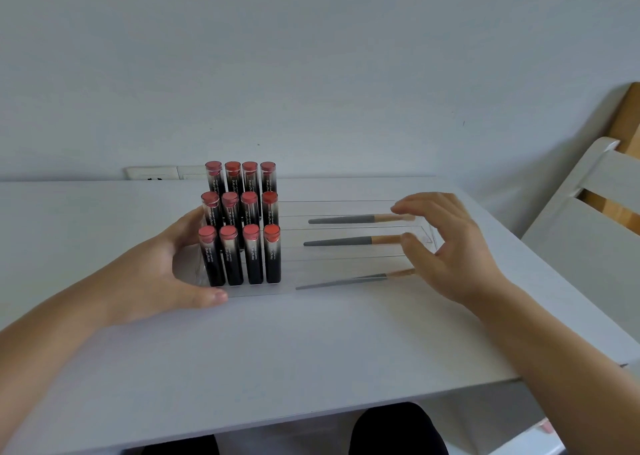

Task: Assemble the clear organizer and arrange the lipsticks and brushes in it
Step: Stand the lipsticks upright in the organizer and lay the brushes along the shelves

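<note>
We held the clear organizer on the table with our left hand gripping its end, while our right hand hovered open, so we moved slowly to keep the lipsticks standing.

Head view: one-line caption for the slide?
Left hand holds the clear organizer, twelve lipsticks upright, three brushes lying flat; right hand hovers open.

A white table stands against a pale wall; a white chair sits right; a wall socket far left.
</note>
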{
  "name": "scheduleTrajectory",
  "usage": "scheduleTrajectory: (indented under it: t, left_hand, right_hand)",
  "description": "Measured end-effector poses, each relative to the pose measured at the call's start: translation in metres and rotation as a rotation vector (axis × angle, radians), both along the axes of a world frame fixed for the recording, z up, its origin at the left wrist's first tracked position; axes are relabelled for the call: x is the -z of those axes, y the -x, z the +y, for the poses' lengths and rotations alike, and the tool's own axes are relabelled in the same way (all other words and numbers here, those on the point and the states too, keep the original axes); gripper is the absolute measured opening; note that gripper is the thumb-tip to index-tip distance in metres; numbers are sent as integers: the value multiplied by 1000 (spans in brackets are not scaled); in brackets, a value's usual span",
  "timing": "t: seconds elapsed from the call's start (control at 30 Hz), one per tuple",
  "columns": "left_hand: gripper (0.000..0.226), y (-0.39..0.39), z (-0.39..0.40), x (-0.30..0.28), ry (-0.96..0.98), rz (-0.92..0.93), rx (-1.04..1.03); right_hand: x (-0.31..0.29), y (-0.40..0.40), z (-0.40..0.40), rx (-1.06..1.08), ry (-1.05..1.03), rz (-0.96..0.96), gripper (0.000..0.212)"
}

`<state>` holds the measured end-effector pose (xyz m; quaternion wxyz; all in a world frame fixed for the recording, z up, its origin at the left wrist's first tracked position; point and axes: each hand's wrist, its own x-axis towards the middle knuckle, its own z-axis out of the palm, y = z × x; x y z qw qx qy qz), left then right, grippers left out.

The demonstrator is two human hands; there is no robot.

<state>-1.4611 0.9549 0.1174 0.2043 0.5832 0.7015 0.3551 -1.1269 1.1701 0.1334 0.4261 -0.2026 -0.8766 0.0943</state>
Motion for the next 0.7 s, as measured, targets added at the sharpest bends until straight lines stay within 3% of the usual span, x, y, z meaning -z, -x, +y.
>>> scheduleTrajectory:
  t: [0.13,0.23,0.33,0.57,0.7]
  left_hand:
    - [120,2,0,2,14,-14,4]
    - [128,2,0,2,17,-24,-2]
    - [121,2,1,3,4,-23,22]
    - [125,4,1,4,9,-27,8]
    - [121,4,1,4,-5,-23,31]
  right_hand:
    - [5,1,-2,2,-174,-59,26]
    - [8,2,-5,-24,-191,-129,29]
    - [8,2,-6,-18,-179,-170,26]
    - [8,1,-7,-8,-218,-122,21]
    - [7,-1,-13,-105,-309,-125,9]
